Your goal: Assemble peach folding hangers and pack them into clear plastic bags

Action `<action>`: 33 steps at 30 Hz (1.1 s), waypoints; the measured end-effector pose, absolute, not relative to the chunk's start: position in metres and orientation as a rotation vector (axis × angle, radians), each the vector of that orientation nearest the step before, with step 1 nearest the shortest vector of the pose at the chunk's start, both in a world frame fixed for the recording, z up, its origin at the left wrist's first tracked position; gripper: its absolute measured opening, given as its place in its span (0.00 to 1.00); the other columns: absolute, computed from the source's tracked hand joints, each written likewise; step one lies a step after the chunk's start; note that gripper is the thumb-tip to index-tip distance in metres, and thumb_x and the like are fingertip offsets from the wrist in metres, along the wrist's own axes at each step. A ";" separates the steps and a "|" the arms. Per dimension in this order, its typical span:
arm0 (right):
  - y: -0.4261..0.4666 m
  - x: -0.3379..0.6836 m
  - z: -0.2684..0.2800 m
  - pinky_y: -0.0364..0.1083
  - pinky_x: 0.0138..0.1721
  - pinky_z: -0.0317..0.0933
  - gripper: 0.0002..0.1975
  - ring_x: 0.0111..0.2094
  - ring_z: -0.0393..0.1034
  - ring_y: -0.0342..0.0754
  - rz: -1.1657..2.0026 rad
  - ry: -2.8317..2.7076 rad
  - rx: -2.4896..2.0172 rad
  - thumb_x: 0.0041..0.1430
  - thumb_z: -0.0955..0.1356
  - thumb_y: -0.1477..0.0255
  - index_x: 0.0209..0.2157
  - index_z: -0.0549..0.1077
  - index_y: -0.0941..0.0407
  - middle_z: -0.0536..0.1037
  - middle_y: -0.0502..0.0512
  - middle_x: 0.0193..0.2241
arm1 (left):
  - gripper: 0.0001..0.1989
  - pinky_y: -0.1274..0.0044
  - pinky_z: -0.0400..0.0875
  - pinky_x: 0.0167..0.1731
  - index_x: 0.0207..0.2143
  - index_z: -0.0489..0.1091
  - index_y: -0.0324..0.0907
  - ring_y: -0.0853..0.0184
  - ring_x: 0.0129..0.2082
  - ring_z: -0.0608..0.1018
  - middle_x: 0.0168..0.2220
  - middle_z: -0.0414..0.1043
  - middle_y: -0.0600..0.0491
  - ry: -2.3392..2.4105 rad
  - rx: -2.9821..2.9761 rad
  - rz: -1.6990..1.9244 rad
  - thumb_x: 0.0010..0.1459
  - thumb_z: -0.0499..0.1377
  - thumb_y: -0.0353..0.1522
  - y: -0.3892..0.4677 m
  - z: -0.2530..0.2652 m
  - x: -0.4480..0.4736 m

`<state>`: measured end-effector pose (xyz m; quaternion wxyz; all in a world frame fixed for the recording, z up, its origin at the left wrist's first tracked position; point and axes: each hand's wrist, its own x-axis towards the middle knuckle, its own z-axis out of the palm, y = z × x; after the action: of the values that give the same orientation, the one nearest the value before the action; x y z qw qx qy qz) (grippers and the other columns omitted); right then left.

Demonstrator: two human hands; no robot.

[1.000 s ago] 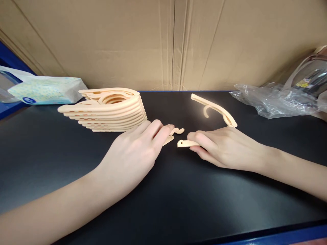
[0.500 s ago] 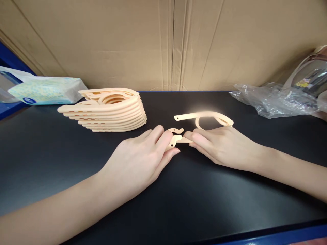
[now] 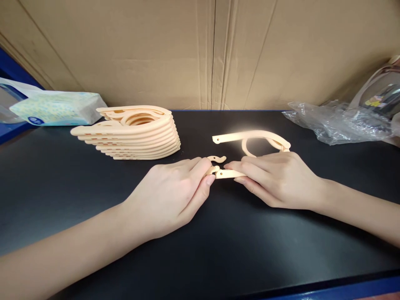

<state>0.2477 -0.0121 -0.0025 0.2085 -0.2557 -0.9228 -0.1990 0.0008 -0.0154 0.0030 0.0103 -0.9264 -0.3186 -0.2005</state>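
Note:
My right hand (image 3: 275,179) is closed around a cream plastic hanger part (image 3: 250,135) with a curved upper arm and a ring. Its lower arm (image 3: 229,173), with a hole near the tip, pokes out of my fingers to the left. My left hand (image 3: 178,191) pinches a cream plastic hanger piece with a curved end (image 3: 213,169), mostly hidden by the fingers. The two ends meet or nearly meet between my hands. Just beyond my left fingertips shows a small S-shaped piece (image 3: 218,159) with a hole; I cannot tell whether it is held.
A stack of cream hanger parts (image 3: 150,135) stands at the back left. Behind it lie a tissue pack (image 3: 59,108) and a cardboard wall (image 3: 156,50). Crumpled clear plastic (image 3: 331,123) and a clear bag (image 3: 379,96) are at the right on the black tabletop (image 3: 218,250).
The hanger part in my right hand has shifted slightly right and turned, so its lower arm's hole now shows. The curved end in my left hand has turned and drawn back toward my fingers.

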 end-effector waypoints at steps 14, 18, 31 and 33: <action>-0.018 0.243 -0.002 0.44 0.23 0.53 0.11 0.21 0.66 0.40 -0.611 -2.547 -0.695 0.72 0.61 0.72 0.43 0.75 0.58 0.76 0.47 0.25 | 0.16 0.79 0.50 0.16 0.43 0.60 0.43 0.70 0.13 0.65 0.20 0.63 0.62 -0.916 -2.861 -0.469 0.74 0.38 0.41 -0.011 0.000 -0.001; -0.018 0.244 -0.002 0.44 0.23 0.52 0.11 0.20 0.65 0.40 -0.639 -2.569 -0.704 0.72 0.61 0.73 0.44 0.75 0.57 0.76 0.45 0.24 | 0.20 0.79 0.49 0.16 0.41 0.61 0.42 0.70 0.12 0.65 0.18 0.63 0.62 -0.869 -2.799 -0.456 0.74 0.36 0.42 -0.009 -0.001 -0.002; -0.018 0.244 0.000 0.43 0.23 0.55 0.13 0.23 0.69 0.41 -0.471 -2.602 -0.681 0.72 0.60 0.72 0.44 0.75 0.59 0.76 0.48 0.25 | 0.24 0.76 0.50 0.15 0.29 0.60 0.42 0.68 0.16 0.74 0.20 0.67 0.57 -0.645 -2.547 -0.221 0.75 0.36 0.39 -0.004 0.009 -0.004; -0.019 0.244 0.000 0.43 0.23 0.55 0.13 0.23 0.69 0.41 -0.435 -2.609 -0.687 0.72 0.60 0.72 0.44 0.75 0.59 0.77 0.48 0.26 | 0.24 0.75 0.51 0.14 0.29 0.62 0.41 0.67 0.16 0.74 0.21 0.67 0.57 -0.616 -2.534 -0.207 0.75 0.37 0.38 -0.003 0.008 -0.005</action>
<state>0.2441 -0.0186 0.0000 0.2032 -0.2463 -0.9348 -0.1559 -0.0047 -0.0031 0.0085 0.2595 -0.9355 -0.2274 -0.0763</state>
